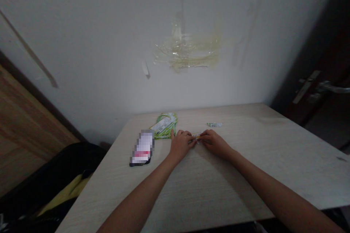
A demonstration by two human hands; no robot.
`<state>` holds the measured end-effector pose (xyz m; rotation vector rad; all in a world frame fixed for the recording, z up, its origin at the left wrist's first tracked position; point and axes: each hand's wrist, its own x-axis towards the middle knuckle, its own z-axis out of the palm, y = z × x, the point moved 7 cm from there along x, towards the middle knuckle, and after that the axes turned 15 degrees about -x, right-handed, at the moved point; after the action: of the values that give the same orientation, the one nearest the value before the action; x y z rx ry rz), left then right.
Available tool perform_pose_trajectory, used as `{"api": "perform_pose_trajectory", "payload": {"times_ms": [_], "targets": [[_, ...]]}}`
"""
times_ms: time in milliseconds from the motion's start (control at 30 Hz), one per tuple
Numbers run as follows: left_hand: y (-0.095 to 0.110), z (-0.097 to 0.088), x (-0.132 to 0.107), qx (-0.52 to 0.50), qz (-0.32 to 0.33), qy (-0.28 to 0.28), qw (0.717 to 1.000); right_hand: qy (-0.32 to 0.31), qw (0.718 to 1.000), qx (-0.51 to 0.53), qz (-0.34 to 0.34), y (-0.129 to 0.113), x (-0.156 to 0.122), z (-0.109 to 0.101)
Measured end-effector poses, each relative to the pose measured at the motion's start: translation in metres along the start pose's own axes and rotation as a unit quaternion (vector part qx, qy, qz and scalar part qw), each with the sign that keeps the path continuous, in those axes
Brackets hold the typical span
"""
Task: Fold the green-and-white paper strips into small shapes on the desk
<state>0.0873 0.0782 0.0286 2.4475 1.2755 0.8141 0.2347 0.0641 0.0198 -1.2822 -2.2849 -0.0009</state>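
Observation:
My left hand (pixel 181 144) and my right hand (pixel 215 142) meet over the middle of the table. Their fingers are closed on opposite ends of a small printed paper strip (pixel 196 136), whitish with some yellow. Fingers cover much of it, so its full shape is hidden. Just beyond my left hand lies a pile of green and white printed strips (pixel 166 125), partly overlapping. Another green and white strip (pixel 214 125) lies by itself past my right hand.
A phone (pixel 142 148) with a blurred screen lies left of my left hand on the pale wooden table (pixel 175 204). Behind the table rises a wall (pixel 120 80) with old tape on it. A door handle (pixel 332 87) shows at right, dark fabric (pixel 68 167) at lower left.

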Motion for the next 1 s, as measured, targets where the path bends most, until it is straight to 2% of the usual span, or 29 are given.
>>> {"api": "perform_pose_trajectory", "payload": {"times_ms": [167, 567, 1000], "targets": [[-0.0006, 0.0009, -0.0004, 0.012, -0.006, 0.006, 1.0, -0.01, 1.0, -0.01, -0.023, 0.001, -0.0009, -0.0002], [0.0009, 0.0015, -0.0022, 0.02, -0.001, 0.002, 1.0, -0.022, 0.999, -0.016, -0.027, -0.0023, -0.0015, -0.0029], [-0.0008, -0.0013, -0.0021, -0.003, 0.005, 0.002, 1.0, -0.012, 0.999, 0.01, -0.038, 0.005, -0.0058, -0.004]]}}
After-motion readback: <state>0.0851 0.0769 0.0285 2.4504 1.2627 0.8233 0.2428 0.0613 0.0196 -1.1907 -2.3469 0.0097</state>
